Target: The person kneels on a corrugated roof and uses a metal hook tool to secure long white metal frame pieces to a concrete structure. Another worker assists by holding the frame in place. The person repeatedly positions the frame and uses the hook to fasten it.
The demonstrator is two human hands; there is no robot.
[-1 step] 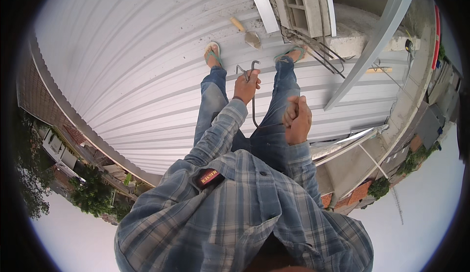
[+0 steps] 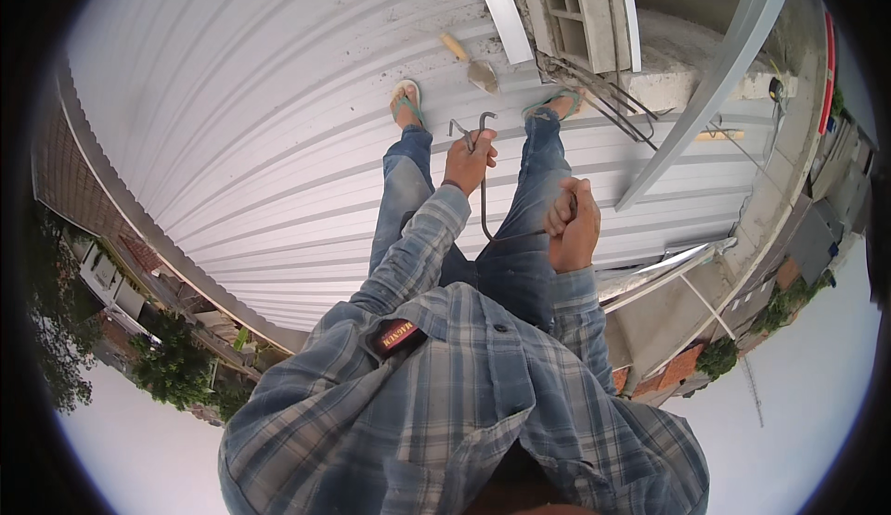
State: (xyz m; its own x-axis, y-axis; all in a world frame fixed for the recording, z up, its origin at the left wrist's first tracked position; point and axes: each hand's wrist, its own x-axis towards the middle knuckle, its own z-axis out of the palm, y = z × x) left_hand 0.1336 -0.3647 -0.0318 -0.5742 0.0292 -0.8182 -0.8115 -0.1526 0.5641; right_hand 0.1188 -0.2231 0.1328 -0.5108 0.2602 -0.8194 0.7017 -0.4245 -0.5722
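Observation:
My left hand (image 2: 469, 158) grips a dark bent steel rod (image 2: 483, 204) near its hooked top, with a second short hooked piece beside it. My right hand (image 2: 572, 223) is closed around the rod's other arm, which runs sideways from a bend at thigh level. My feet in flip-flops (image 2: 406, 105) stand apart on ribbed white metal sheeting (image 2: 241, 144). A trowel (image 2: 478, 74) with a wooden handle lies beyond them.
Hollow concrete blocks (image 2: 573, 28) stand at the top. Loose bent rebar (image 2: 626, 116) and a leaning metal channel (image 2: 710, 88) are at the right. A tape measure (image 2: 776, 89) sits near the concrete ledge. The roof edge (image 2: 186, 269) curves past trees and lower rooftops.
My right hand has moved slightly to the right, with the rod's lower arm in it. My left hand has barely moved.

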